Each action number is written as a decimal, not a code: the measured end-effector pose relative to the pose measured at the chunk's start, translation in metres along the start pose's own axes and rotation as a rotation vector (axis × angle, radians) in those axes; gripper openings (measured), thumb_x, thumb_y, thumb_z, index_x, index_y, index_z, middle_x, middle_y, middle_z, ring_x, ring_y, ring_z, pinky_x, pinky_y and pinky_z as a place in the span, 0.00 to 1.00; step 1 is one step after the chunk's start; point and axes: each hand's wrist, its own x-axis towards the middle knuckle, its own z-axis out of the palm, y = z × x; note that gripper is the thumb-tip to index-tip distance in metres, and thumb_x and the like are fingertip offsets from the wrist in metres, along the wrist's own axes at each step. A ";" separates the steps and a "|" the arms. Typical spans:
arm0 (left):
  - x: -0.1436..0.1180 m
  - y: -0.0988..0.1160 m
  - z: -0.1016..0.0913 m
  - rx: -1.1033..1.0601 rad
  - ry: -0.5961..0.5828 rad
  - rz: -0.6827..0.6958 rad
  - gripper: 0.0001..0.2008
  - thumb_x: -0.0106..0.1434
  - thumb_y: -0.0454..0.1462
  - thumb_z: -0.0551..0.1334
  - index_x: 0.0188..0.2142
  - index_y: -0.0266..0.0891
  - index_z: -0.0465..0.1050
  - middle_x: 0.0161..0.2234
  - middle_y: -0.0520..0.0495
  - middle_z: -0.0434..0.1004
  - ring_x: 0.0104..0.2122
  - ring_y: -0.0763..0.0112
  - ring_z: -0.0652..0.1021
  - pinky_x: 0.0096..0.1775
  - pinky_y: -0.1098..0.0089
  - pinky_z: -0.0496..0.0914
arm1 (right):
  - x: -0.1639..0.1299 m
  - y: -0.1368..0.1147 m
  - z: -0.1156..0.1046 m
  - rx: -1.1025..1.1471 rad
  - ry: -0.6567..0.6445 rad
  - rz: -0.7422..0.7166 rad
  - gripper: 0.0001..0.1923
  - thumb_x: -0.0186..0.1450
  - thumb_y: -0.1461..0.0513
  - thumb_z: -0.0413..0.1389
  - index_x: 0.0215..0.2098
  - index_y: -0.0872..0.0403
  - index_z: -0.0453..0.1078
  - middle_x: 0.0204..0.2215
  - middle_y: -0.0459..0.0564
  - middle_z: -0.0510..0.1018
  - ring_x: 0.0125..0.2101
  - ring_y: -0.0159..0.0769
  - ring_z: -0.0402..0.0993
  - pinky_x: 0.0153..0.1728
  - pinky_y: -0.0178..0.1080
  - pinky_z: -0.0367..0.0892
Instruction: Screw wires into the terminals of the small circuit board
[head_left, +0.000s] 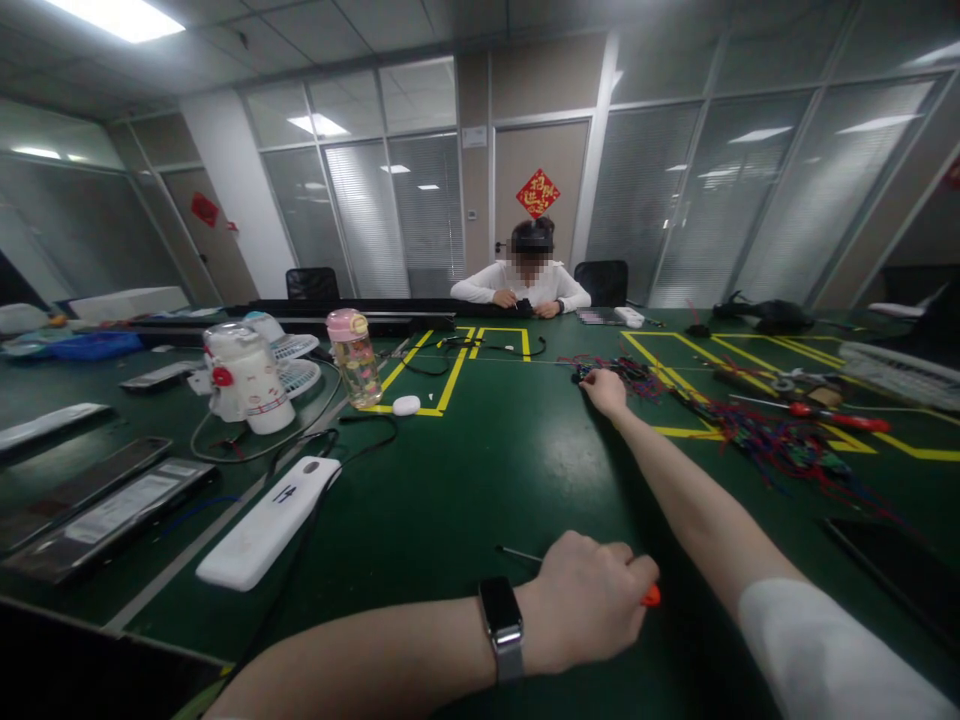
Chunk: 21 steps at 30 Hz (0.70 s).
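Observation:
Near the front of the green table, my left hand, with a watch on its wrist, is closed around a screwdriver. The thin shaft points left and an orange-red handle end shows past the fingers. My right hand reaches farther forward, fingertips pinched at a small dark wired part. That part lies at the left edge of a heap of thin red and blue wires. The fingers partly cover it, so its exact shape is unclear.
To the right lie a larger heap of wired circuit boards and a red-handled screwdriver. Leftward are a pink-lidded bottle, a white jug and a white power bank with a cable. A person sits opposite.

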 end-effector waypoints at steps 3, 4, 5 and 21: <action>0.001 -0.001 -0.002 -0.016 -0.021 0.007 0.06 0.63 0.39 0.57 0.37 0.40 0.65 0.31 0.52 0.76 0.24 0.66 0.77 0.20 0.69 0.61 | -0.003 -0.003 -0.002 -0.052 0.008 -0.050 0.10 0.63 0.60 0.55 0.37 0.56 0.77 0.37 0.60 0.80 0.41 0.46 0.75 0.39 0.39 0.67; 0.001 -0.001 -0.002 -0.020 -0.028 0.009 0.06 0.63 0.39 0.57 0.37 0.39 0.65 0.31 0.51 0.76 0.25 0.66 0.77 0.21 0.70 0.62 | -0.004 -0.003 -0.002 -0.067 0.011 -0.069 0.11 0.64 0.59 0.55 0.37 0.56 0.77 0.37 0.60 0.80 0.41 0.47 0.75 0.40 0.40 0.67; 0.001 -0.001 -0.003 -0.025 -0.035 0.010 0.06 0.63 0.39 0.57 0.37 0.39 0.65 0.31 0.51 0.76 0.25 0.66 0.77 0.21 0.70 0.62 | -0.005 -0.004 -0.002 -0.081 0.015 -0.091 0.13 0.65 0.59 0.53 0.38 0.57 0.77 0.38 0.61 0.80 0.42 0.47 0.74 0.41 0.40 0.66; 0.026 -0.013 0.001 -0.070 -0.102 -0.026 0.11 0.61 0.43 0.58 0.40 0.40 0.66 0.34 0.48 0.78 0.31 0.62 0.79 0.30 0.67 0.70 | -0.030 0.033 -0.035 -0.217 0.034 -0.435 0.28 0.67 0.55 0.48 0.63 0.54 0.56 0.63 0.55 0.60 0.62 0.45 0.54 0.62 0.46 0.45</action>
